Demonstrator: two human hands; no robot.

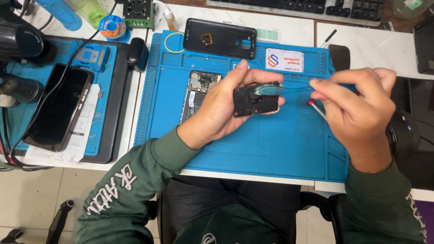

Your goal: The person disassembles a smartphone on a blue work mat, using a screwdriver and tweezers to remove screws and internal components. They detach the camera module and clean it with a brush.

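**Brushing a small black phone part over the blue mat**

We are working over the blue repair mat [253, 149], which is covering most of the white bench in front of us. To its left a dark phone [56, 106] is lying face up on a second blue pad, well apart from our hands. At the top edge of the mat a black back cover [220, 38] is lying flat, and just below it an opened phone [199, 92] is showing its circuit board, partly hidden behind our left wrist.

Our left hand [219, 108] is holding a black plastic phone part [255, 99] above the middle of the mat, fingers curled closed around its edges, thumb along the top. Our right hand [359, 110] is pinching the handle of a toothbrush [271, 89], fingertips pressed together, and the bristle head is resting on the part's upper edge; the handle is blurred, so we are unsure of its colour. A thin red-tipped tool [315, 107] is also sticking out under those fingers.
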